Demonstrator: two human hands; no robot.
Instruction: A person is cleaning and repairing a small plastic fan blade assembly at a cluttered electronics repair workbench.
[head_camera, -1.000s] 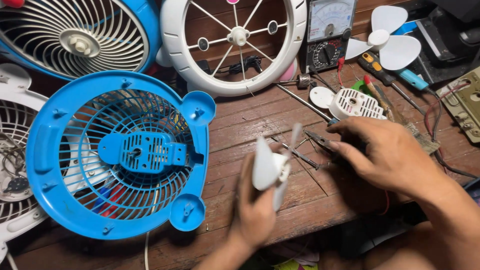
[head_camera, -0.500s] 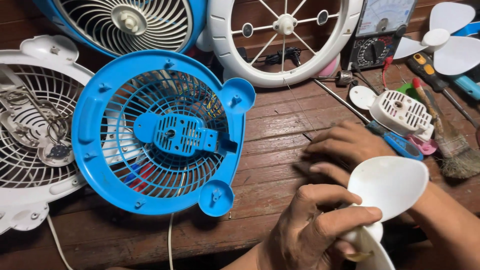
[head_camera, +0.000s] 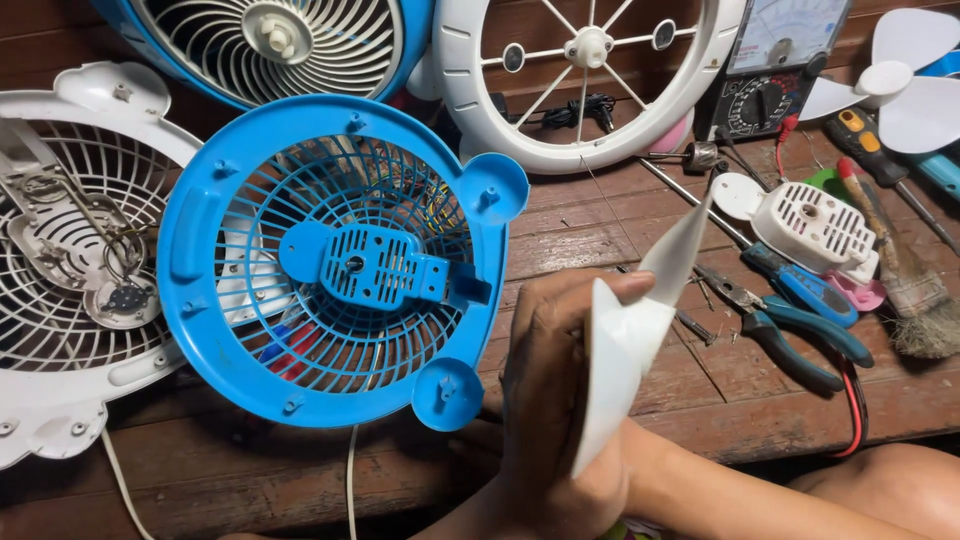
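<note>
- My left hand (head_camera: 560, 400) covers the lower part of the white fan blade (head_camera: 625, 350); its hub is not visible.
- My right hand is hidden behind the left hand and the blade; grip cannot be told.
- Blue fan grille (head_camera: 270, 40) cut off by top edge.
- White fan housing (head_camera: 70, 300) runs off left edge.
- Multimeter (head_camera: 775, 70) top cropped.
- Small loose screws near the pliers (head_camera: 780, 320) too small to tell.

White plastic fan blade (head_camera: 625, 350), seen edge-on, held upright above the bench (head_camera: 600, 230), one blade tip pointing up right
</note>
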